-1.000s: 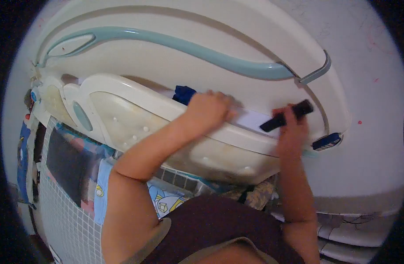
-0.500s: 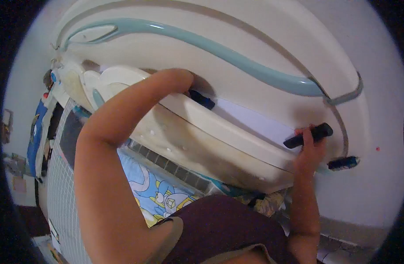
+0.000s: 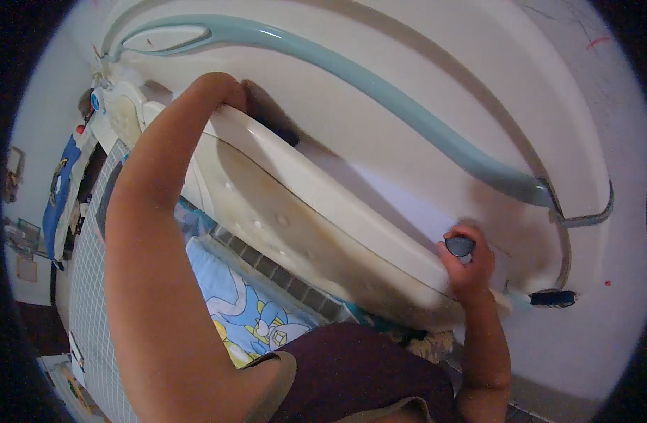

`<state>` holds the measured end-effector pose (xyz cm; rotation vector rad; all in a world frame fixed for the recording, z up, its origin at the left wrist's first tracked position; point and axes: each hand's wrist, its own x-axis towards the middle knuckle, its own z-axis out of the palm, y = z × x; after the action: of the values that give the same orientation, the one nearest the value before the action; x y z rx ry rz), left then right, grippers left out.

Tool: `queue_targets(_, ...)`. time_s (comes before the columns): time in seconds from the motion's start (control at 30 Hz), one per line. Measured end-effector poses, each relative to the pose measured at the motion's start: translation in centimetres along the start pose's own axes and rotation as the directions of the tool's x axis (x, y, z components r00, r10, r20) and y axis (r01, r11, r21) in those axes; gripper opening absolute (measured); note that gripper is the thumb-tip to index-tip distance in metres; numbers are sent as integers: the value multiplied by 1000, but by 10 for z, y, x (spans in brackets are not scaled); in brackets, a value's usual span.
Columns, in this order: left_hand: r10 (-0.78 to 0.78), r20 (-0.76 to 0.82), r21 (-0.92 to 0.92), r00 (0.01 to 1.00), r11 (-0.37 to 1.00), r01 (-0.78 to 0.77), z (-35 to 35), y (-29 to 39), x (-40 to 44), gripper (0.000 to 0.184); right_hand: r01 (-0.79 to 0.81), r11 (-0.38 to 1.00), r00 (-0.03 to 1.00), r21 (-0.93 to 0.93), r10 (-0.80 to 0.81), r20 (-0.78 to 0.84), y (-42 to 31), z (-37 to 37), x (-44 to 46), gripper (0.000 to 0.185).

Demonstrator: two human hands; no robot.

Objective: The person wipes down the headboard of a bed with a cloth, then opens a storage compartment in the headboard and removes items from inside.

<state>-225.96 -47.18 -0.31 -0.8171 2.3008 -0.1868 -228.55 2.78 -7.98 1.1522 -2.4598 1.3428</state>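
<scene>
My right hand (image 3: 471, 261) is wrapped round a dark cylindrical object (image 3: 459, 246), whose round end faces up. It is over the right part of the ledge behind the cream padded panel (image 3: 288, 218). My left arm bends over the panel's top edge, and my left hand (image 3: 230, 95) reaches down behind it with the fingers hidden. A dark blue thing (image 3: 288, 135) shows partly in the gap just right of that hand; whether I touch it cannot be made out.
Behind the ledge rises a curved cream headboard with a pale teal strip (image 3: 380, 92). A small dark blue item (image 3: 553, 299) sits at its right end. Below the panel lie blue patterned bedding (image 3: 246, 303) and a white grid surface (image 3: 91, 282).
My left hand has moved left along the panel and down behind it. My right hand has tilted the dark object, so its end now faces me. The view has shifted.
</scene>
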Motion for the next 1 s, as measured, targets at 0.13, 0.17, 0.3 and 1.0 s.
queue_targets(0.13,-67,140,-88,988,993,79,14,-62,53,49,-15,1000,1000,-19,15,4,-4,10,10,32)
queue_targets(0.17,-115,155,-145,981,980,138,14,-67,56,50,-9,999,1000,-34,9,20,-4,13,12,32)
queue_targets(0.3,-136,130,-251,982,954,165,20,-92,63,51,-20,978,981,-210,60,184,-8,26,19,33)
queue_targets(1.0,-496,-854,-445,157,853,273,50,-259,94,23,-135,940,981,-313,171,91,-24,28,24,32)
